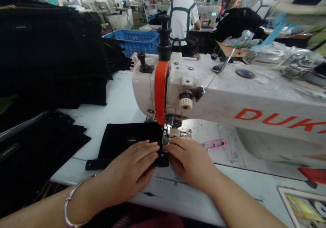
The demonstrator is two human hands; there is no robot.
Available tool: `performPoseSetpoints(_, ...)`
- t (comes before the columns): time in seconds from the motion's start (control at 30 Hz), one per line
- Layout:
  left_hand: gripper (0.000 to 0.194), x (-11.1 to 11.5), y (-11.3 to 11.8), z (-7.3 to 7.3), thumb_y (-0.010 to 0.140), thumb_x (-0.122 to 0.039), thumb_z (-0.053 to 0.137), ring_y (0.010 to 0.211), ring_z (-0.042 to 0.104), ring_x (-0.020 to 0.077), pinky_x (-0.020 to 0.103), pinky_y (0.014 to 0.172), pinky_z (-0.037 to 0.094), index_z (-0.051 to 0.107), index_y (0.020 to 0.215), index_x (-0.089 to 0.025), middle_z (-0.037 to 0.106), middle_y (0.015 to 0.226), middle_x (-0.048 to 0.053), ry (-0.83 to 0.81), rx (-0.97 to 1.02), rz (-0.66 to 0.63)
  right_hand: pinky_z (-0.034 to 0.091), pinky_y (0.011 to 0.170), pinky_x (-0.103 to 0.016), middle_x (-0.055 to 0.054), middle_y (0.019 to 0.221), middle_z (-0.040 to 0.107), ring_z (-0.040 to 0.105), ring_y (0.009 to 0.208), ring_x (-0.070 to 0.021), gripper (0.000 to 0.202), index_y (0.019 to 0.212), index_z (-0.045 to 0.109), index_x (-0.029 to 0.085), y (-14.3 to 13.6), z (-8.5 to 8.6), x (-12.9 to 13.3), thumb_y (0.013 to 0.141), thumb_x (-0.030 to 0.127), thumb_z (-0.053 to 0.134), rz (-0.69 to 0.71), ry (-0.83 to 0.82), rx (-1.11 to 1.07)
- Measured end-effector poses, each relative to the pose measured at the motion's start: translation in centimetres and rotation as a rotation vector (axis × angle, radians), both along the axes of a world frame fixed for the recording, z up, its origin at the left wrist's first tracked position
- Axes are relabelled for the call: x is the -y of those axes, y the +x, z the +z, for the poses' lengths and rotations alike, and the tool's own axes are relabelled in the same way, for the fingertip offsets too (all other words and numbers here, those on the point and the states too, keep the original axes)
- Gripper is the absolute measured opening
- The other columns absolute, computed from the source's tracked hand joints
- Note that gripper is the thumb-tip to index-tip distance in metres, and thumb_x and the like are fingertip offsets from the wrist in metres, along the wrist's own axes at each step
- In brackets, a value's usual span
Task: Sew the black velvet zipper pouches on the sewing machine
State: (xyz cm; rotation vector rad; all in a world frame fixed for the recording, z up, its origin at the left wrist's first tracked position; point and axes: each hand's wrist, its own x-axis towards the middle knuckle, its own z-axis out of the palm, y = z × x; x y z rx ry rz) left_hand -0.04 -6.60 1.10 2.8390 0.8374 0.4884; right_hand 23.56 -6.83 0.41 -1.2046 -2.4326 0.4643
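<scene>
A black fabric piece point(117, 136) with a small label lies flat on the sewing machine bed, its right edge at the presser foot point(168, 132). A narrow black strip point(95, 164) runs along its near side. My left hand point(132, 167), wearing a ring and a bangle, rests on the fabric with its fingers stretched out. Close in front of the presser foot, my right hand point(189, 158) has its fingers curled at the fabric's right edge, pinching there; its fingertips are partly hidden. The white sewing machine point(211, 99) with an orange guard point(160, 92) stands over the work.
Pink thread snips point(216, 145) lie right of my right hand, under the machine arm. Tall stacks of black fabric pieces point(51, 58) crowd the left side. Behind the machine are a blue crate point(139, 41) and a person in a white shirt point(182, 17), facing away.
</scene>
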Motion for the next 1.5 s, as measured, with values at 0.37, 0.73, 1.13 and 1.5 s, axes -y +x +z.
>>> performPoseSetpoints(0.37, 0.032, -3.7, 0.0, -1.3, 0.092, -0.023, 0.057, 0.125, 0.054, 0.0244, 0.043, 0.111, 0.044, 0.059, 0.122, -0.013, 0.062, 0.129, 0.011, 0.006, 0.029, -0.051, 0.049, 0.077, -0.036, -0.009, 0.106, 0.063, 0.058, 0.091, -0.0238, 0.046, 0.13, 0.058, 0.023, -0.6, -0.6, 0.0, 0.087, 0.008, 0.05, -0.093, 0.043, 0.129)
performPoseSetpoints(0.73, 0.027, -8.2, 0.6, -1.3, 0.095, -0.026, 0.056, 0.119, 0.059, 0.0234, 0.042, 0.103, 0.05, 0.061, 0.119, -0.014, 0.067, 0.121, 0.011, 0.037, 0.082, -0.156, 0.05, 0.071, -0.036, -0.009, 0.108, 0.066, 0.061, 0.086, -0.025, 0.047, 0.135, 0.053, 0.02, -1.5, -0.8, -0.7, 0.089, 0.013, 0.049, -0.197, 0.023, 0.204)
performPoseSetpoints(1.13, 0.015, -9.3, -1.2, -1.8, 0.095, -0.023, 0.061, 0.104, 0.066, 0.0161, 0.033, 0.095, 0.053, 0.071, 0.107, -0.019, 0.073, 0.109, 0.005, -0.088, 0.238, -0.14, 0.043, 0.072, -0.038, -0.006, 0.072, 0.059, 0.052, 0.077, -0.0244, 0.026, 0.077, 0.061, 0.018, 0.3, -0.1, -1.3, 0.098, 0.03, 0.05, -0.366, 0.233, 0.126)
performPoseSetpoints(1.5, 0.015, -6.2, 1.1, -2.0, 0.099, -0.021, 0.054, 0.098, 0.065, 0.0155, 0.033, 0.096, 0.05, 0.069, 0.102, -0.018, 0.072, 0.107, 0.003, -0.035, 0.189, 0.011, 0.051, 0.086, -0.04, -0.009, 0.104, 0.071, 0.062, 0.096, -0.0231, 0.016, 0.103, 0.07, 0.018, -0.6, -1.4, -1.3, 0.096, 0.015, 0.055, -0.123, 0.224, -0.127)
